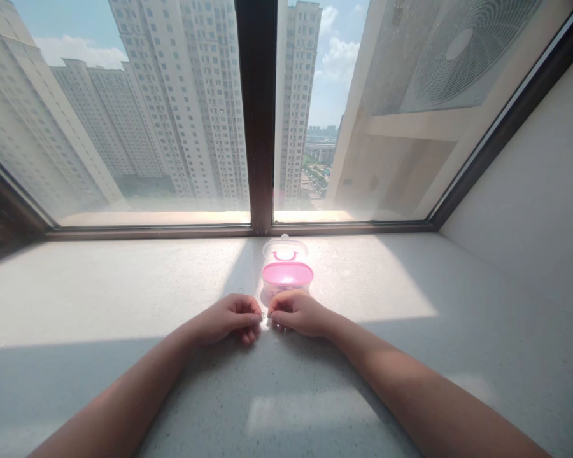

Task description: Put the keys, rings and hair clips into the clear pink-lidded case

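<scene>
My left hand (233,318) is closed, thumb and forefinger pinched together just above the pale sill. Facing it, my right hand (297,313) is closed in a similar pinch. Between the fingertips glints a small shiny wire piece (264,315), too tiny and bright for its exact kind to show. Just beyond my right hand stands a small clear box with a pink inside (288,275), its transparent lid (285,250) with a pink handle tipped back toward the window. Another thin wire loop (240,291) lies behind my left hand.
The speckled white sill (100,286) carries bright sun patches and shadows. A dark window frame (256,114) rises at its far edge, and a white wall (525,191) bounds the right side. Outside are tall buildings and an air-conditioner unit (458,48).
</scene>
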Motion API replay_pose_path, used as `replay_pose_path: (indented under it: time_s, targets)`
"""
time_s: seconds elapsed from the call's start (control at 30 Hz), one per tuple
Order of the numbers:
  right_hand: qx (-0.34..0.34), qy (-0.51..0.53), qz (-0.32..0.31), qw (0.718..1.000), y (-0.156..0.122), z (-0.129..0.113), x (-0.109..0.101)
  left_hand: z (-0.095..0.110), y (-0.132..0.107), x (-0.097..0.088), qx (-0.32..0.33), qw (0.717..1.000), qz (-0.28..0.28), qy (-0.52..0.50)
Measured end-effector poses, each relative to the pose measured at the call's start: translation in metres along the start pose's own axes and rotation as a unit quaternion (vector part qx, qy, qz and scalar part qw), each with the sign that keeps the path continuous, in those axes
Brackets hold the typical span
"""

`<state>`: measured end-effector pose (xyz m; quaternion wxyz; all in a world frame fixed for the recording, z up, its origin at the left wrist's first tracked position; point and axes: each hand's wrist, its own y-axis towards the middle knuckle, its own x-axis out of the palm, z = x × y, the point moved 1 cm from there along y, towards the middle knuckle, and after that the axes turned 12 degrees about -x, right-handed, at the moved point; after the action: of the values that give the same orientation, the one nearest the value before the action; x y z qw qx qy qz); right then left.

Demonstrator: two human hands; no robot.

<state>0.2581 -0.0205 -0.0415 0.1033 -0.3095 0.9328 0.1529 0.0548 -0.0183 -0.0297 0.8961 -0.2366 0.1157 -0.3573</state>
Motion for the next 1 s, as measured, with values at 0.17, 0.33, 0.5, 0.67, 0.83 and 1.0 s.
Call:
replay_pose_path:
  time_s: [0.17, 0.33, 0.5, 0.67, 0.83, 1.0]
  targets:
    - [-0.003, -0.007, 0.001, 1.000, -0.0002, -0.0006, -0.0002, -0.0016, 0.0005, -0.0010, 0.006, 1.000, 0.001, 0.006]
    - [-0.006, -0.010, 0.000, 1.000, -0.0005, -0.0004, 0.0001, -0.0027, 0.0008, -0.0020, 0.008, 1.000, -0.002, 0.008]
    - [-0.005, -0.003, -0.001, 1.000, -0.0008, 0.0014, 0.0005, -0.0027, 0.0004, -0.0013, 0.009, 1.000, -0.003, 0.007]
    - [-0.011, -0.011, -0.001, 1.000, -0.0011, 0.0009, -0.0005, -0.0023, 0.0008, -0.0016, 0.007, 1.000, -0.004, 0.010]
    - [-0.008, -0.017, -0.001, 1.000, -0.0005, -0.0016, -0.0004, -0.0017, 0.0007, -0.0015, 0.007, 1.000, 0.000, 0.011]
    - [-0.006, -0.012, 0.001, 1.000, -0.0004, -0.0020, 0.0003, -0.0017, 0.0002, -0.0011, 0.003, 1.000, 0.000, 0.007]
